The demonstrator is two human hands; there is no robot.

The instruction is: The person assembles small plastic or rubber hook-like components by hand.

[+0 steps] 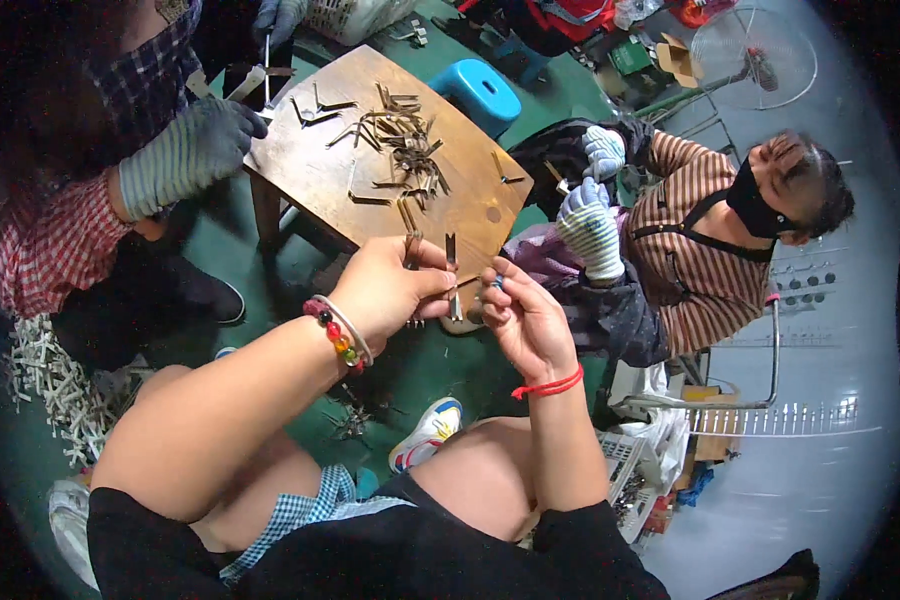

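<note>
My left hand (395, 285) pinches a narrow, shiny metal strip (452, 250) upright between thumb and fingertips. More metal pieces stick out between its other fingers, their kind unclear. Just to the right, my right hand (532, 325) has its fingers curled and its thumb and forefinger together. A small blue spot shows at those fingers; whether it is a ring or a held part I cannot make out. Beyond both hands, a pile of bent, V-shaped metal strips (410, 150) lies on a brown wooden table (470, 215).
At the left, a co-worker's gloved hand (185, 155) rests by the table edge near metal parts. Another person in striped gloves (595, 230) sits at the right. A blue stool (480, 92) stands behind the table. White strips (60, 390) lie heaped on the left floor.
</note>
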